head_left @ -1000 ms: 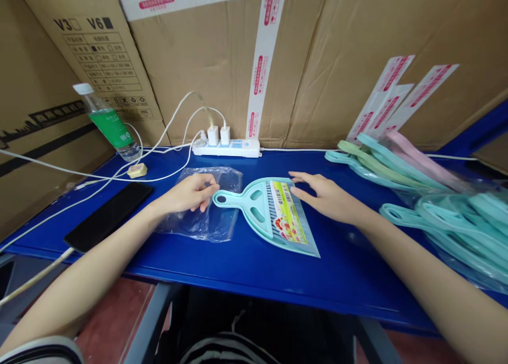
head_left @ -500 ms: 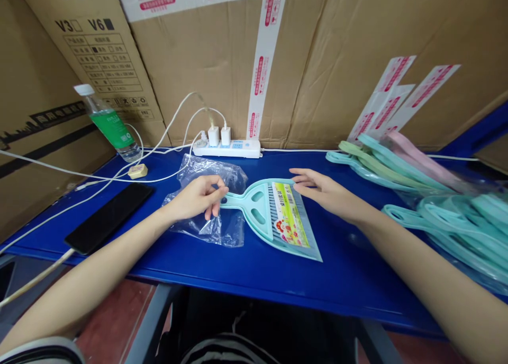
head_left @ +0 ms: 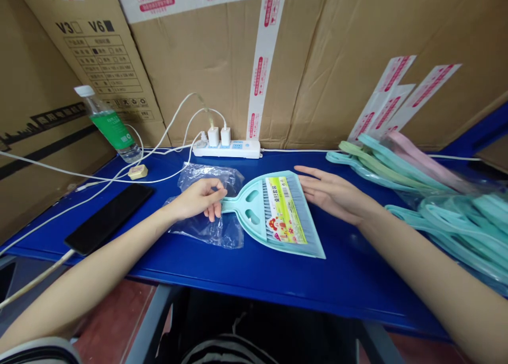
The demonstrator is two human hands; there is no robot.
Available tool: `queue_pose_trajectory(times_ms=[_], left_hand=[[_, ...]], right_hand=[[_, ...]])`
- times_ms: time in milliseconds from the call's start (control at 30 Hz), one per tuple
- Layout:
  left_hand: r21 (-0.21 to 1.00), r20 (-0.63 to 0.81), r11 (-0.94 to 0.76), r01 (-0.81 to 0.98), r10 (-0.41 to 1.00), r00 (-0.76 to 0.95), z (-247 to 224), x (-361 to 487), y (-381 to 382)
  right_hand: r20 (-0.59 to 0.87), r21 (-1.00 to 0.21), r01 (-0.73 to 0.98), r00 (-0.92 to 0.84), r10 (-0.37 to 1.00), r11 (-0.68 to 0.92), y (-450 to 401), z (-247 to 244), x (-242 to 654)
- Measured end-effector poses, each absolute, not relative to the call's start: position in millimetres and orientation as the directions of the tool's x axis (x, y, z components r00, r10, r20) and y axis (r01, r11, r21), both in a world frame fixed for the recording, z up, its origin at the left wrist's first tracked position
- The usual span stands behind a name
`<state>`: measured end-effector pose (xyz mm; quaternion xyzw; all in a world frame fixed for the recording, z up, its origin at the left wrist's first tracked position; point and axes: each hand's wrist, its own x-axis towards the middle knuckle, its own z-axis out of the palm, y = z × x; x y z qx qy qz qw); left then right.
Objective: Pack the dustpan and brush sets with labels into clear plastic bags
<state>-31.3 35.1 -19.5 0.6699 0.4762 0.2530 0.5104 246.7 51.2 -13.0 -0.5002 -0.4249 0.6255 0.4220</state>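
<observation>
A mint-green dustpan (head_left: 252,231) with a small brush (head_left: 307,208) nested in it lies before me, its wide edge to the right. A colourful paper label (head_left: 286,210) covers part of the bristles. My left hand (head_left: 204,197) is closed around the end of the handle. My right hand (head_left: 331,192) is open, fingers stretched out beside the dustpan's far right corner; whether they touch it I cannot tell. Under my left hand and the handle lies a crumpled clear plastic bag (head_left: 226,231).
More dustpan sets (head_left: 456,221) in plastic are piled at the right. A power strip (head_left: 238,149) with white chargers stands at the back, its cables running left. A black phone (head_left: 109,218), a yellowish block (head_left: 137,172) and a water bottle (head_left: 113,128) are on the left. Cardboard boxes (head_left: 222,62) wall the table.
The dustpan has shifted slightly, and its head has turned a little away from me. My right hand's fingers have straightened and moved slightly right along its edge. My left hand keeps hold.
</observation>
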Motion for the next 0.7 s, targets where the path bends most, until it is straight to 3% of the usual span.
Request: queue_pose_trajectory(times_ms=[300,700], left_hand=[[0.932,-0.122,-0.037,0.361,0.905,0.406,-17,-33,35],[0.918,-0.127,-0.042,0.393,0.91,0.395,-7,-35,32]], right_hand=[[-0.353,-0.928,0.074,-0.484,0.801,-0.365,47,-20,258],[-0.181,-0.98,0.018,-0.479,0.859,-0.196,43,-32,249]])
